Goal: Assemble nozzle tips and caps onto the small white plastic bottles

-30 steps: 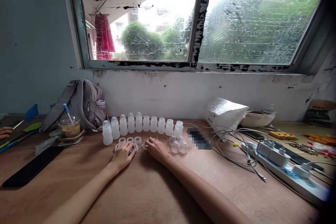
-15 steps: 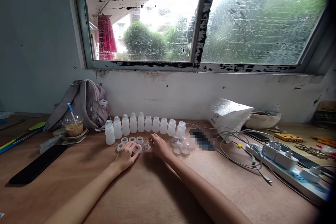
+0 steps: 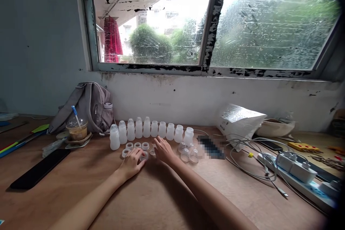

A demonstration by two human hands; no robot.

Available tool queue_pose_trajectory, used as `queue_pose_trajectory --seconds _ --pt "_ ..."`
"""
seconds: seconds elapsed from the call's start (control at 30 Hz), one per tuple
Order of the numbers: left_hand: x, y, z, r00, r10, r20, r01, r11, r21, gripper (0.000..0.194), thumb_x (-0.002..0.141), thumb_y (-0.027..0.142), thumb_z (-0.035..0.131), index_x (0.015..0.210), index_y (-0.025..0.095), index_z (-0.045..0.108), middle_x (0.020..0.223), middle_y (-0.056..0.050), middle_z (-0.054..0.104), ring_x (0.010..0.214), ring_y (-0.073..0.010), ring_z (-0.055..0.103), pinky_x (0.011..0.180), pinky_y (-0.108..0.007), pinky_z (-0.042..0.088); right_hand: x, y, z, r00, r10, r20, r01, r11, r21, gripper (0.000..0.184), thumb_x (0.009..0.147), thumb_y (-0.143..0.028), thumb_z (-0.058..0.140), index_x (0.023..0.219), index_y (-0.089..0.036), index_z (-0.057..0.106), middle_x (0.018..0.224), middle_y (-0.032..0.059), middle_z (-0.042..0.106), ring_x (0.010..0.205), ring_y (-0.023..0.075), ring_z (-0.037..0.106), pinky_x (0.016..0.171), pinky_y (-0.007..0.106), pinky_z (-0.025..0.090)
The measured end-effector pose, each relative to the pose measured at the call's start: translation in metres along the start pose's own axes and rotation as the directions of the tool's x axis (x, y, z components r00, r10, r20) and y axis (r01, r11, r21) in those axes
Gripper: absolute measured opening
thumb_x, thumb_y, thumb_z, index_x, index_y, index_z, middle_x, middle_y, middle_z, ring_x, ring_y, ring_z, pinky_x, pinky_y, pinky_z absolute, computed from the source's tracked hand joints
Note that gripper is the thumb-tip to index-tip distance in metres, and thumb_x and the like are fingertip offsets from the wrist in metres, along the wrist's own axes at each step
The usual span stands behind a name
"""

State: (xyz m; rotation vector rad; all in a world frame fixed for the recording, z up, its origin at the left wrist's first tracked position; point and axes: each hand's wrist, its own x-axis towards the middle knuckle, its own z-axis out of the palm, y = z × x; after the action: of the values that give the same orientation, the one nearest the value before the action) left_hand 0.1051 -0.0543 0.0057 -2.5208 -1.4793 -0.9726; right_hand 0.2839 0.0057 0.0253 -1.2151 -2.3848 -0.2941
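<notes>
My left hand [image 3: 133,162] rests low over the table, thumb and fingers round a white screw ring [image 3: 145,157] of a baby bottle. More such rings [image 3: 137,145] lie just beyond its fingers. Close on the right, my right hand [image 3: 163,150] has its fingers closed at the side of a clear bottle nipple [image 3: 152,150]; its fingertips are partly hidden. Behind both hands stands a curved row of frosted baby bottles. Those on the left wear clear caps [image 3: 130,121], while those on the right, such as this open bottle [image 3: 170,132], have none. Several clear domed caps [image 3: 185,156] sit beside my right wrist.
A grey backpack [image 3: 90,106] and a drink cup [image 3: 77,129] stand at the left, behind a long black flat object [image 3: 40,169]. To the right are a silvery bag [image 3: 239,122], tangled cables [image 3: 242,167] and a power strip [image 3: 302,181]. The wall and window close off the back.
The view has shifted slightly, so everything sits a little further right and lower. The nipple by my right fingers shows at a slightly different tilt. Both hands stay nearly in place.
</notes>
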Motion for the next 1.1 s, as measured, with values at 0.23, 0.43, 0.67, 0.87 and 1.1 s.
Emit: queue_pose_trajectory --seconds 0.23,0.43,0.67,0.87,1.1 --pt "-0.001 0.002 -0.001 1.0 0.011 0.003 -0.011 1.0 -0.007 0.011 0.075 0.028 0.051 0.085 0.022 0.053 0.093 -0.003 0.056 0.09 -0.02 0.051 0.079 -0.032 0.04 0.019 0.005 0.005 0.994 0.087 0.063 -0.084 0.996 -0.037 0.013 0.071 -0.015 0.05 0.082 -0.018 0.057 0.087 0.0093 0.055 0.088 0.0232 0.045 0.073 0.033 0.031" --pt "-0.002 0.005 -0.004 1.0 0.006 0.001 -0.006 1.0 -0.026 0.027 0.076 0.028 0.05 0.102 0.022 0.048 0.099 -0.004 0.056 0.093 -0.0209 0.051 0.081 -0.033 0.04 0.012 0.009 -0.013 0.989 0.139 -0.054 -0.137 0.99 0.034 0.014 0.082 -0.023 0.042 0.09 -0.019 0.053 0.092 0.0071 0.056 0.088 0.02 0.045 0.074 0.03 0.03" --pt "0.001 0.006 0.001 0.999 -0.013 -0.042 0.007 0.989 -0.15 0.029 0.077 0.03 0.049 0.104 0.022 0.044 0.102 -0.005 0.055 0.094 -0.0209 0.052 0.083 -0.035 0.041 -0.057 0.003 -0.024 0.998 -0.005 0.059 -0.01 0.967 0.256 0.007 0.076 -0.023 0.054 0.081 -0.019 0.056 0.084 0.0039 0.06 0.085 0.0185 0.049 0.075 0.03 0.032" --pt "0.018 0.03 0.004 1.0 -0.001 -0.02 -0.005 0.955 -0.298 0.028 0.075 0.032 0.052 0.099 0.021 0.045 0.095 -0.004 0.056 0.078 -0.0166 0.055 0.073 -0.031 0.045 -0.076 0.009 -0.019 0.99 0.128 0.064 -0.139 0.748 0.649 0.025 0.073 -0.016 0.049 0.097 -0.019 0.053 0.08 0.0015 0.061 0.075 0.0133 0.054 0.068 0.025 0.041" --pt "0.022 0.06 0.02 0.999 0.041 -0.015 -0.043 0.989 -0.141 0.032 0.072 0.032 0.053 0.101 0.02 0.049 0.093 -0.006 0.056 0.087 -0.0211 0.053 0.077 -0.033 0.042 -0.074 0.014 -0.026 0.94 0.34 0.031 -0.233 0.573 0.786 0.021 0.071 -0.015 0.044 0.089 -0.016 0.056 0.078 0.0025 0.061 0.069 0.0125 0.055 0.064 0.024 0.044"
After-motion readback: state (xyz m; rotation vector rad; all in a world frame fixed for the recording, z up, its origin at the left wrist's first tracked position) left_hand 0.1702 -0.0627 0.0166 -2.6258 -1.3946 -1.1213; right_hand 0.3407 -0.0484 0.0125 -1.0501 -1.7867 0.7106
